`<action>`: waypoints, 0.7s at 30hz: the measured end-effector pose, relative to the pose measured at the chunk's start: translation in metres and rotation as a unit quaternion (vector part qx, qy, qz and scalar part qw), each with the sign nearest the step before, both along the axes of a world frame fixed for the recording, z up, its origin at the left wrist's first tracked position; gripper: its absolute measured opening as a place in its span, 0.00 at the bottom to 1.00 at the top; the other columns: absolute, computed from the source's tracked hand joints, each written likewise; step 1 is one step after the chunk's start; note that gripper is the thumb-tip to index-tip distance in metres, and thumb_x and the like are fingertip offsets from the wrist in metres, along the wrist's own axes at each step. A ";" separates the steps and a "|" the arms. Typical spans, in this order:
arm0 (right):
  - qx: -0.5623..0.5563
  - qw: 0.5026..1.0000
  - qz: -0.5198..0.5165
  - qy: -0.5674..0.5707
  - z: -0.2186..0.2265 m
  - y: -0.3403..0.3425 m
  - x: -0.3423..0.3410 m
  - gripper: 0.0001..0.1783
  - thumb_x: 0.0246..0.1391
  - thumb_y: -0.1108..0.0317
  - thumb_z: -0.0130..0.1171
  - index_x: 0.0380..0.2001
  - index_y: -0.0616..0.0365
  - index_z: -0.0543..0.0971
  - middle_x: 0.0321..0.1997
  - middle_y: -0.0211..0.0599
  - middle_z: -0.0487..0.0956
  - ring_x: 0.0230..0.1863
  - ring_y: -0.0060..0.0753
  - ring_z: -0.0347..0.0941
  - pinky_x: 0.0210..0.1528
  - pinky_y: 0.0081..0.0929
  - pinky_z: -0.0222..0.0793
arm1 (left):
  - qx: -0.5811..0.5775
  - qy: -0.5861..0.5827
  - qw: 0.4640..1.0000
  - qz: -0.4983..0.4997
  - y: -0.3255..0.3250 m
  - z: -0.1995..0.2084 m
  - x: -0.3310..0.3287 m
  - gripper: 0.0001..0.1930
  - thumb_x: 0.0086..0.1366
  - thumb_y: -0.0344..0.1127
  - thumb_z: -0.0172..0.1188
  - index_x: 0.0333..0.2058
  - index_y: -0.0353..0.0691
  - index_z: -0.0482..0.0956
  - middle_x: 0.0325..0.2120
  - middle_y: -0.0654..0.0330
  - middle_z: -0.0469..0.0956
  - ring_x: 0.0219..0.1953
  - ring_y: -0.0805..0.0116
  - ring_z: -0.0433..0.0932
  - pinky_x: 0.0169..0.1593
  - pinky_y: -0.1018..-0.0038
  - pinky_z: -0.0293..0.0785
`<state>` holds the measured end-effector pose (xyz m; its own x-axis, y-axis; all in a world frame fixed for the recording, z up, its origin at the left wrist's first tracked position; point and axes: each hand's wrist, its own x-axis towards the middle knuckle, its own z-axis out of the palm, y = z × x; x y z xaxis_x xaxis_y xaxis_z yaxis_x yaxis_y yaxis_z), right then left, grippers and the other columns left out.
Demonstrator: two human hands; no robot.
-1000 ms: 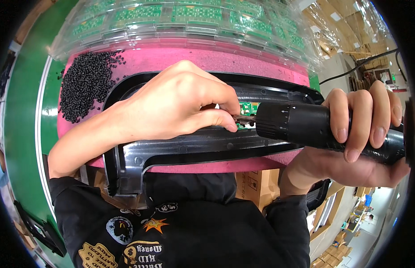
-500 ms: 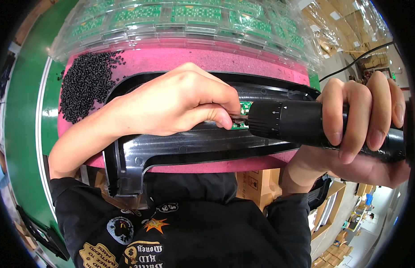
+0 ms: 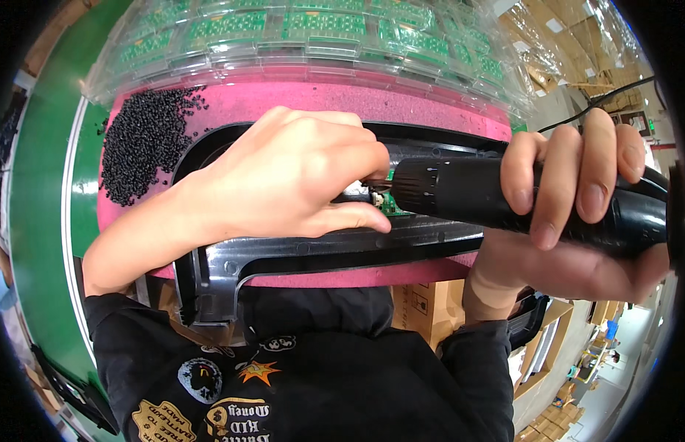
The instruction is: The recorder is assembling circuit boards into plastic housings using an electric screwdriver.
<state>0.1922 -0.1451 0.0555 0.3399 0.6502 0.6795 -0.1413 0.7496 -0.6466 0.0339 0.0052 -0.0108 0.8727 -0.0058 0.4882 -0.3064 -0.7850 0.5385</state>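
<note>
A black electric screwdriver (image 3: pixel 468 190) lies almost level, with my right hand (image 3: pixel 578 184) wrapped around its thick body. Its ribbed nose points left at a small green circuit board (image 3: pixel 392 203), mostly covered by the tool and my fingers. My left hand (image 3: pixel 306 169) is over the board, its thumb apart from the bent forefinger, which is at the screwdriver's dark tip. A pale, shiny part (image 3: pixel 355 193) shows between thumb and forefinger. Below lies a long, curved black plastic housing (image 3: pixel 342 250). Whether a screw is under the tip is hidden.
A heap of small black screws (image 3: pixel 140 144) is at the left on the pink mat (image 3: pixel 313 94). Clear plastic trays (image 3: pixel 335 48) with green circuit boards stand along the far side. A black cable (image 3: pixel 608 96) runs at the upper right. Cardboard boxes (image 3: pixel 431 306) are below the work surface.
The screwdriver and my right hand have shifted a little left. My left thumb has moved away from the forefinger, and a pale part has come into sight between them.
</note>
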 end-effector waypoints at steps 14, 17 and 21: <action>-0.080 0.996 0.044 0.010 -0.018 0.009 0.013 0.39 0.51 0.29 0.52 0.43 0.58 0.70 0.28 0.28 0.68 0.16 0.21 0.63 0.23 0.26 0.61 | 0.131 -0.070 0.979 0.138 0.003 0.003 0.001 0.06 0.51 0.23 0.63 0.30 0.34 0.77 0.23 0.56 0.77 0.29 0.58 0.81 0.28 0.67 0.76; -0.127 0.990 0.014 0.052 -0.024 0.015 0.010 0.39 0.53 0.28 0.49 0.43 0.59 0.70 0.28 0.29 0.68 0.16 0.22 0.62 0.24 0.27 0.62 | 0.104 -0.052 0.984 0.135 0.000 0.001 0.001 0.03 0.57 0.24 0.63 0.29 0.33 0.76 0.21 0.54 0.75 0.26 0.55 0.78 0.27 0.65 0.73; -0.152 0.988 -0.010 0.033 -0.028 0.017 0.010 0.40 0.53 0.28 0.49 0.42 0.59 0.70 0.27 0.30 0.68 0.15 0.23 0.62 0.25 0.27 0.62 | 0.084 0.007 0.989 0.120 0.001 0.000 0.000 0.06 0.60 0.28 0.63 0.27 0.33 0.75 0.19 0.53 0.71 0.23 0.50 0.74 0.26 0.62 0.69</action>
<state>0.2022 -0.1279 0.0277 0.3919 0.8135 0.4297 -0.1778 0.5252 -0.8322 0.0340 0.0058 -0.0108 0.8651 0.1232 0.4862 -0.0932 -0.9130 0.3972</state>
